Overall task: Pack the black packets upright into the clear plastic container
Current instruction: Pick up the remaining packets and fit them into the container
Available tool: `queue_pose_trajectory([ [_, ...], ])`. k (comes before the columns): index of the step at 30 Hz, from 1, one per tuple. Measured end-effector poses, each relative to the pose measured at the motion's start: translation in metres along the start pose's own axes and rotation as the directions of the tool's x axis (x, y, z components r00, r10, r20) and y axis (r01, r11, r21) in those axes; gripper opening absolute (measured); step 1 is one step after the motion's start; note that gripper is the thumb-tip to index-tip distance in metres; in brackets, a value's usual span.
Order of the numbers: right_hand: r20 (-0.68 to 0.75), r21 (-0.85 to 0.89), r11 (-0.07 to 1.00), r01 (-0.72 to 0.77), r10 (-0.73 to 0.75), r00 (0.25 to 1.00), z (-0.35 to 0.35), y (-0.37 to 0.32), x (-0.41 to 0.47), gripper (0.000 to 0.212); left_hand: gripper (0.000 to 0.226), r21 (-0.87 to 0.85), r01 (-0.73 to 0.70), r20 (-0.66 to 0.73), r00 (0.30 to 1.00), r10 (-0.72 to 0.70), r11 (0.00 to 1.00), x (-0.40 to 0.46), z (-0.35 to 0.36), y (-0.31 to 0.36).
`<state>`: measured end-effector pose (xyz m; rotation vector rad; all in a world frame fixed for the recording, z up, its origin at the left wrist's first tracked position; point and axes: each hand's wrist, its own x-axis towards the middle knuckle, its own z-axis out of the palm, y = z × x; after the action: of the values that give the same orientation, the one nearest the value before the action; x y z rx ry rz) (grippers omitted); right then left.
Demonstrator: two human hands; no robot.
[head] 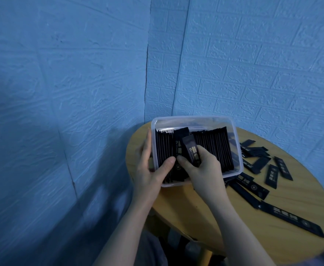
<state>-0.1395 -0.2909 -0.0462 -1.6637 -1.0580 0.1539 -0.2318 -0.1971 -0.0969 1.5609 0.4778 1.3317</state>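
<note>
The right hand (199, 166) pinches one black packet (191, 150) over the clear plastic container (234, 135) at the round table's back-left edge — left hand (151, 166) grips its wall. Insertion step: next, slot it upright into the gap.

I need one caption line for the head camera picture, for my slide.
Right hand slides a black packet into the clear container steadied by the left hand.

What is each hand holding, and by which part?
The right hand pinches a black packet by its lower end. The left hand grips the clear container at its left wall, thumb inside against the standing packets.
</note>
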Motion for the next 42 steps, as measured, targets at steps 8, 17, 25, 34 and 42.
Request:
queue_pose_trajectory([
  [8, 0.062, 0.179, 0.983, -0.042, 0.032, 0.998, -0.002, -0.008, 0.001, 0.019, 0.082, -0.01, 0.003, 0.009, 1.0, -0.003, 1.0, 0.0, 0.0, -0.001],
  [17, 0.103, 0.201, 0.972, -0.119, 0.1, 0.99, -0.007, -0.007, 0.011, 0.013, 0.088, -0.038, 0.034, 0.037, 0.999, -0.033, 0.999, 0.0, -0.002, -0.001],
  [25, 0.15, 0.276, 0.949, -0.15, 0.112, 0.982, -0.006, -0.005, 0.007, 0.021, 0.093, -0.055, 0.053, 0.056, 0.997, -0.05, 0.997, 0.001, -0.001, 0.0],
  [34, 0.099, 0.2, 0.974, -0.11, 0.091, 0.991, -0.004, -0.005, 0.011, 0.041, 0.097, -0.039, 0.07, 0.055, 0.996, -0.068, 0.997, 0.001, -0.001, -0.005],
  [42, 0.023, -0.015, 0.998, -0.059, 0.059, 0.998, -0.002, -0.001, 0.013, 0.032, 0.095, -0.013, 0.064, 0.052, 0.997, -0.064, 0.998, 0.001, -0.001, -0.005],
])
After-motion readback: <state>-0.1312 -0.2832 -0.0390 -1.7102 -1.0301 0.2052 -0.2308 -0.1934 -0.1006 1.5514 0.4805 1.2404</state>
